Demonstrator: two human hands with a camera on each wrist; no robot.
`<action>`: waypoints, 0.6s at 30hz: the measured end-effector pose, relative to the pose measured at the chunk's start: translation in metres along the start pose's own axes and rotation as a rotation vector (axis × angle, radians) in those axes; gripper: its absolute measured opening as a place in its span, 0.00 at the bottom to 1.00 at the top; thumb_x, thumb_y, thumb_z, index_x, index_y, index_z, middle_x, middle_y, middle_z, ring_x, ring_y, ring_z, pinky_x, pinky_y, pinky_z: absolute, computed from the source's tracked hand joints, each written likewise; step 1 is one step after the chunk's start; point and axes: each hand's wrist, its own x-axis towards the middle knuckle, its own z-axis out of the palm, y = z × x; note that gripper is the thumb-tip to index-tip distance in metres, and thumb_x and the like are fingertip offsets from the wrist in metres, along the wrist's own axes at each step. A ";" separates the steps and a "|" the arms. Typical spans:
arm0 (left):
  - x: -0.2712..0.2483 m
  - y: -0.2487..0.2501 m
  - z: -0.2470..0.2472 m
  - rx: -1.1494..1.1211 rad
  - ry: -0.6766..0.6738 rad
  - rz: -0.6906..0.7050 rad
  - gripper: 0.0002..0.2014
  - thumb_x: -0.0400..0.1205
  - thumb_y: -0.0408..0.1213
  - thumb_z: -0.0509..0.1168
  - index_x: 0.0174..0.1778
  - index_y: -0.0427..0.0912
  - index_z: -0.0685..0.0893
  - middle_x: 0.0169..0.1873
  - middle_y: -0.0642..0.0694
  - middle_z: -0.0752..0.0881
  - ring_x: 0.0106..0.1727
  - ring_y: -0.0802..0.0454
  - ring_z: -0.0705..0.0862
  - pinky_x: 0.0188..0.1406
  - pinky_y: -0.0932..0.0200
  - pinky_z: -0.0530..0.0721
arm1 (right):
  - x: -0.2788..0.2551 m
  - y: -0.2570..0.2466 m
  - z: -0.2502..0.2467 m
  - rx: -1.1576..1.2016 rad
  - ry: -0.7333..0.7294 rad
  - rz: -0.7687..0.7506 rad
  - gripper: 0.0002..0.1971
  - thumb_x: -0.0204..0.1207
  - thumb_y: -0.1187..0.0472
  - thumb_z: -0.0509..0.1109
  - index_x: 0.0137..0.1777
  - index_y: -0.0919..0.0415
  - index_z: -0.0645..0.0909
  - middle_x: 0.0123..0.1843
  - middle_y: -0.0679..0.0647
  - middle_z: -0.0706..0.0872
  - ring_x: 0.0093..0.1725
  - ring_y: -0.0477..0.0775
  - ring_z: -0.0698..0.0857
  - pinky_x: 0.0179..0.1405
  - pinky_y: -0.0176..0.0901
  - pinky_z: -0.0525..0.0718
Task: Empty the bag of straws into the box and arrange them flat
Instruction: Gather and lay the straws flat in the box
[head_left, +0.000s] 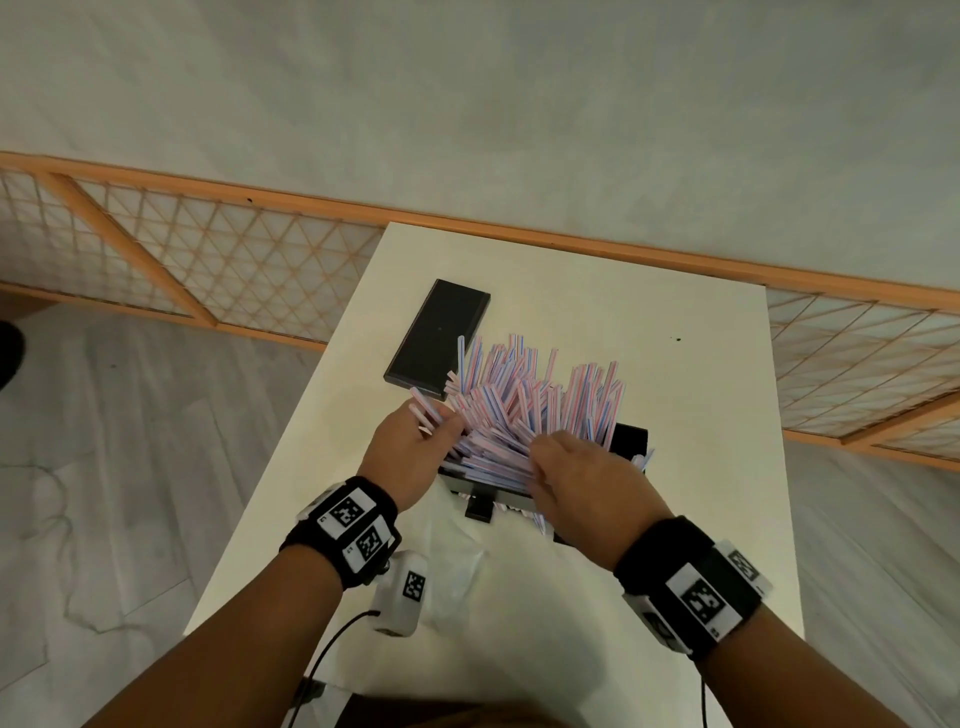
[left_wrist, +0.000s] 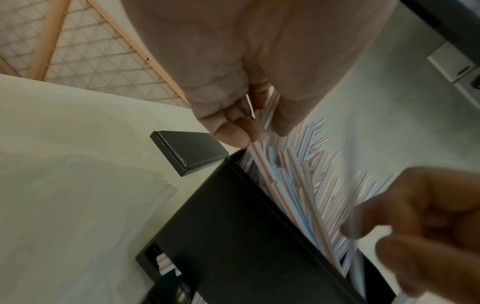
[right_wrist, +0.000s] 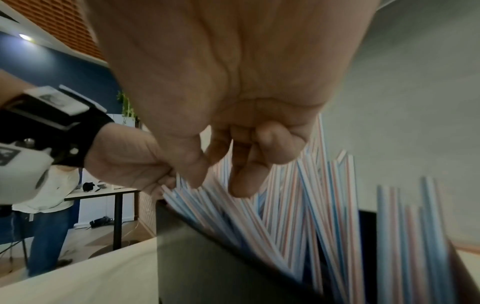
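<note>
Several pink-and-blue striped straws (head_left: 535, 400) stand crooked and fanned out of a black box (head_left: 629, 437) on the white table (head_left: 691, 364). My left hand (head_left: 441, 423) grips a small bunch of straws at the pile's left edge; in the left wrist view the thumb and fingers (left_wrist: 233, 133) pinch them above the box wall (left_wrist: 233, 216). My right hand (head_left: 540, 457) is over the near side of the pile, its fingers (right_wrist: 244, 181) curled among the straws (right_wrist: 298, 195). The clear plastic bag (head_left: 467, 571) lies limp on the table in front of the box.
The black box lid (head_left: 439, 332) lies flat on the table behind and left of the box. An orange-framed lattice screen (head_left: 208, 249) runs behind the table. A person in jeans (right_wrist: 46, 222) stands beyond the table in the right wrist view.
</note>
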 end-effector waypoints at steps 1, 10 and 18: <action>0.000 -0.002 0.000 -0.006 -0.031 0.004 0.06 0.86 0.43 0.70 0.46 0.53 0.92 0.40 0.57 0.92 0.44 0.63 0.90 0.45 0.63 0.85 | 0.001 0.001 0.005 0.012 -0.038 0.009 0.08 0.85 0.51 0.61 0.57 0.53 0.71 0.51 0.51 0.79 0.46 0.59 0.83 0.37 0.50 0.81; 0.003 -0.006 0.007 0.230 -0.177 0.030 0.06 0.83 0.44 0.73 0.47 0.62 0.85 0.42 0.59 0.90 0.43 0.62 0.88 0.46 0.61 0.85 | 0.001 0.002 0.036 0.154 -0.105 0.087 0.17 0.83 0.46 0.64 0.65 0.53 0.69 0.58 0.51 0.81 0.53 0.58 0.82 0.44 0.45 0.74; 0.005 -0.005 0.002 0.256 -0.179 0.075 0.07 0.85 0.47 0.69 0.41 0.59 0.87 0.39 0.56 0.90 0.43 0.61 0.87 0.48 0.54 0.87 | -0.005 0.007 0.047 0.172 -0.048 0.105 0.17 0.83 0.48 0.66 0.62 0.57 0.70 0.56 0.53 0.79 0.51 0.58 0.80 0.46 0.41 0.71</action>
